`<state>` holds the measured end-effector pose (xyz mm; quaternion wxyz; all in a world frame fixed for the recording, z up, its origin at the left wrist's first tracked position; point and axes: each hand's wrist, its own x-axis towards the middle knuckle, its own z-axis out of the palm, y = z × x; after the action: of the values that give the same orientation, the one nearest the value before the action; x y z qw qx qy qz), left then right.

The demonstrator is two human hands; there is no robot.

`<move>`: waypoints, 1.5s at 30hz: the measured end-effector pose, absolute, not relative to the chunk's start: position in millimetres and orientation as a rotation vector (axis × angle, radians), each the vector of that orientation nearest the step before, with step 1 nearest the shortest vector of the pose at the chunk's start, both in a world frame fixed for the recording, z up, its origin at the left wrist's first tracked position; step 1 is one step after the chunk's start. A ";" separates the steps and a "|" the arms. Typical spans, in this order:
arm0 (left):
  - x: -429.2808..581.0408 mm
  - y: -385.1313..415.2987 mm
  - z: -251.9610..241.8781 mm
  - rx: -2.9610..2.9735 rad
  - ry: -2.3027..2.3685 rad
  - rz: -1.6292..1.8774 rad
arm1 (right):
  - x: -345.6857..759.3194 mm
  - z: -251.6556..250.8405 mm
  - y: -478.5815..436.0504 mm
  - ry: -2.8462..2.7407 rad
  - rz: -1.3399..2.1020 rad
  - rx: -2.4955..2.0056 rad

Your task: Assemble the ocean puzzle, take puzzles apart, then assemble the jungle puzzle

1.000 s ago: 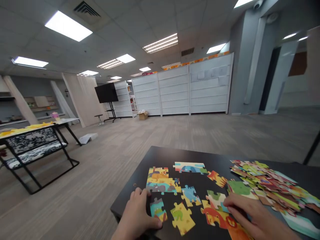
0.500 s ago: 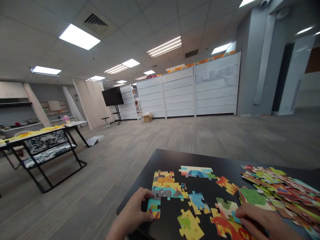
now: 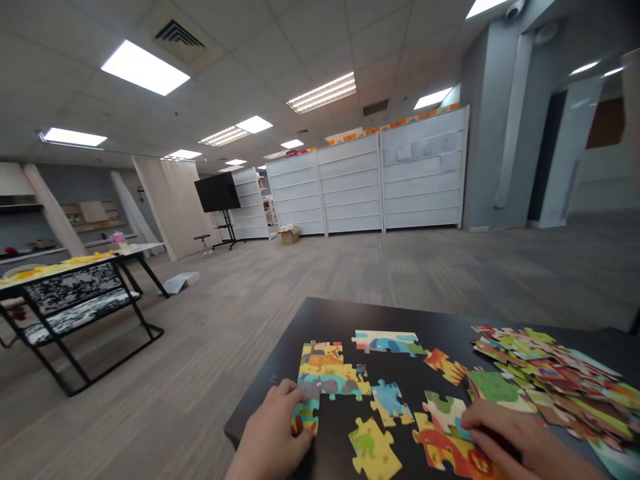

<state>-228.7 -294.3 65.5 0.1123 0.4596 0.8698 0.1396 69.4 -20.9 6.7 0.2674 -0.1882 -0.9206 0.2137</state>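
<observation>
My left hand lies at the left edge of the partly joined jigsaw section, which shows yellow ground, a spotted animal and a grey hippo. Its thumb and fingers grip the lower-left puzzle piece, covering part of it. My right hand is closed, with its fingertips on a green-and-cream puzzle piece near the joined orange lion piece. Between the hands lie a blue puzzle piece and a yellow one with a green animal.
A joined strip with a blue animal and an orange piece lie farther back on the black table. At right is a heap of puzzle pieces. White shelving and a patterned chair stand beyond.
The view has shifted slightly. My left hand has moved farther over the lower-left piece, covering more of it. My right hand stays at the green-and-cream piece.
</observation>
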 end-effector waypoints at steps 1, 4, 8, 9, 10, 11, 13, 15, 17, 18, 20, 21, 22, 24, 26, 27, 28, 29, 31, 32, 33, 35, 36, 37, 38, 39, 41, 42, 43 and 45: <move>-224.6 -292.7 66.5 1.335 2.575 0.373 | 70.0 6.7 -20.2 -2.548 0.586 -0.497; -215.4 -288.9 66.1 1.273 2.627 0.318 | 70.7 12.8 -21.7 -2.680 0.630 -0.497; -214.2 -286.7 60.6 1.226 2.650 0.343 | 69.0 31.1 -31.6 -2.719 0.672 -0.511; -216.0 -286.4 58.7 1.227 2.647 0.356 | 68.5 35.4 -34.3 -2.721 0.669 -0.515; -218.5 -286.0 56.7 1.235 2.639 0.369 | 68.2 38.9 -36.5 -2.722 0.668 -0.518; -221.5 -285.7 54.7 1.249 2.623 0.374 | 68.0 41.6 -38.3 -2.721 0.672 -0.521; -227.9 -285.5 51.1 1.293 2.589 0.367 | 68.0 44.9 -40.5 -2.712 0.690 -0.522; -233.2 -286.3 49.2 1.345 2.556 0.334 | 68.3 45.9 -41.3 -2.702 0.711 -0.520; -235.3 -287.8 49.4 1.373 2.544 0.308 | 68.7 45.8 -41.5 -2.695 0.720 -0.522; -234.6 -288.2 50.0 1.382 2.553 0.313 | 68.9 45.5 -41.4 -2.696 0.723 -0.521; -228.8 -286.0 51.0 1.398 2.589 0.355 | 69.1 44.8 -41.1 -2.706 0.722 -0.515; -223.7 -282.6 50.5 1.414 2.603 0.397 | 69.2 44.5 -41.0 -2.711 0.722 -0.509; -217.4 -277.4 48.8 1.447 2.594 0.448 | 69.2 44.2 -40.9 -2.713 0.725 -0.503; -202.6 -262.7 40.8 1.562 2.468 0.514 | 69.3 44.0 -40.8 -2.700 0.738 -0.490; -188.3 -246.4 28.0 1.684 2.242 0.470 | 69.5 44.6 -41.1 -2.683 0.748 -0.482; -182.7 -239.6 20.9 1.705 2.205 0.467 | 69.7 45.3 -41.5 -2.679 0.744 -0.480; -178.6 -234.5 14.0 1.720 2.186 0.456 | 69.9 46.1 -41.9 -2.678 0.732 -0.482; -176.3 -231.3 8.0 1.730 2.187 0.463 | 70.0 46.9 -42.4 -2.684 0.716 -0.484; -176.8 -230.1 -0.7 1.771 2.191 0.522 | 70.3 48.6 -43.0 -2.693 0.684 -0.483; -178.9 -231.0 -3.4 1.805 2.174 0.560 | 70.3 49.3 -43.1 -2.692 0.670 -0.481; -181.7 -232.2 -5.1 1.844 2.150 0.596 | 70.3 50.1 -43.0 -2.686 0.657 -0.479; -186.5 -233.5 -6.5 1.932 2.088 0.644 | 70.2 51.4 -42.3 -2.666 0.638 -0.485; -187.5 -233.1 -6.6 1.974 2.052 0.654 | 70.1 52.0 -41.8 -2.654 0.632 -0.495; -187.3 -232.1 -6.5 2.012 2.016 0.657 | 70.1 52.5 -41.4 -2.644 0.633 -0.504; -185.8 -230.7 -6.1 2.049 1.982 0.655 | 70.1 52.8 -41.0 -2.636 0.640 -0.511; -183.0 -229.0 -5.4 2.082 1.957 0.651 | 70.1 52.8 -40.7 -2.626 0.645 -0.517; -175.2 -225.7 -3.2 2.129 1.954 0.638 | 70.4 52.0 -40.2 -2.621 0.621 -0.505; -170.9 -224.4 -1.8 2.142 1.975 0.632 | 70.7 51.5 -40.1 -2.630 0.595 -0.493; -166.7 -223.4 -0.4 2.146 2.006 0.628 | 70.9 50.9 -40.0 -2.646 0.567 -0.486; -159.7 -222.3 1.8 2.121 2.080 0.623 | 71.2 50.7 -40.0 -2.694 0.535 -0.493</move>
<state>-159.7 -222.3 1.8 0.0531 0.6979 0.6842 0.2049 71.2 -40.0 50.7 0.1747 -0.1739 -0.9506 0.1888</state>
